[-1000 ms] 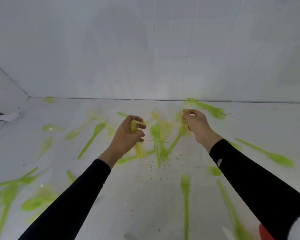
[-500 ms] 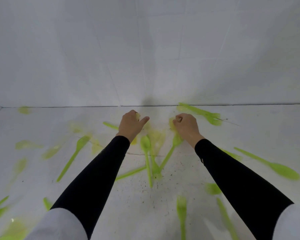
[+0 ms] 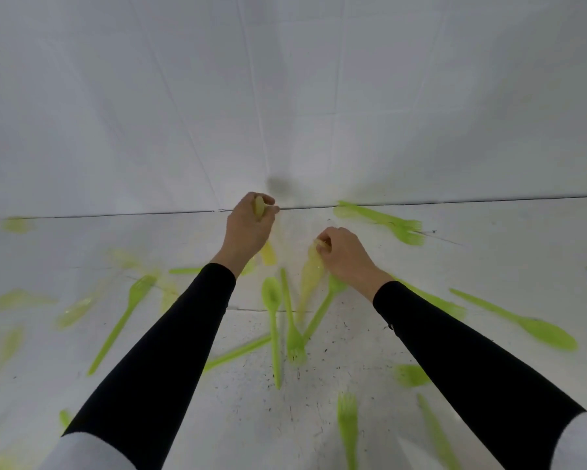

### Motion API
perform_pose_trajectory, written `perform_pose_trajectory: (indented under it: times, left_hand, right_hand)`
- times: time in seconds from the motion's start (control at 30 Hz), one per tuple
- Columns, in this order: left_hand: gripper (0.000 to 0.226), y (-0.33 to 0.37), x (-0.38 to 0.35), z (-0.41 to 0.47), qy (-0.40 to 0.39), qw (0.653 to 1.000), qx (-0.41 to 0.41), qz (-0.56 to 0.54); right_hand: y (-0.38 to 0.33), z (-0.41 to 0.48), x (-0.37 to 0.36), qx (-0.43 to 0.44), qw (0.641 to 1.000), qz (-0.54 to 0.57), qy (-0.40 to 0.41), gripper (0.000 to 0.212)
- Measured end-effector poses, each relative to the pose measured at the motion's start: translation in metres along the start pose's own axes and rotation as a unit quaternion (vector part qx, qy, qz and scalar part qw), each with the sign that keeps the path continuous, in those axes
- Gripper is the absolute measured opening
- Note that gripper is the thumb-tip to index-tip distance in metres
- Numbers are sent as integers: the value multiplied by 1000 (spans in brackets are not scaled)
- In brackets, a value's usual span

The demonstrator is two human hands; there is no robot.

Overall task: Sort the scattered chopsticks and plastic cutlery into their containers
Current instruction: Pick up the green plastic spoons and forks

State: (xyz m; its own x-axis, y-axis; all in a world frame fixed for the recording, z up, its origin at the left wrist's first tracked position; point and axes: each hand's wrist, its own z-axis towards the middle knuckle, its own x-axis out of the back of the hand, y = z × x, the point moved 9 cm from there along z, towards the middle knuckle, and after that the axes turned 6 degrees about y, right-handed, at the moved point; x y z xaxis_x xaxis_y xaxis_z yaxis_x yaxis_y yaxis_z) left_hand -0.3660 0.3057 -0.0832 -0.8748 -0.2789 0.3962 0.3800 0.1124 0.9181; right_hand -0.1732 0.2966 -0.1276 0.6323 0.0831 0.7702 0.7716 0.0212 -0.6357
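Sorting mid-grab: left hand (image 3: 249, 228) curls round pale yellow utensil (image 3: 259, 205), right hand (image 3: 344, 254) pinches second pale utensil (image 3: 310, 278) by its end, prob. bunching like w/ like; containers not in view.

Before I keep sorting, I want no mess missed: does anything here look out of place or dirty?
Yes. Green cutlery lies strewn at all angles over the white surface, several pieces crossing near the centre. Dark specks pepper the middle, like dirt. No container shows.
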Motion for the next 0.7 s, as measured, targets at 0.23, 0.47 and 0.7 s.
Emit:
perform_pose_trajectory:
  times: [0.23,0.47,0.7]
  left_hand:
    - [13,30,22,-11,-3,976,35,-214]
    - [4,19,4,-26,-94,978,71,-170]
    - [47,-7,-23,-51,-175,966,27,190]
  right_hand:
    - [8,-5,18,-181,920,346,-41,24]
    - [19,-4,19,-243,875,415,-64,8]
    - [12,17,25,-136,967,214,-27,25]
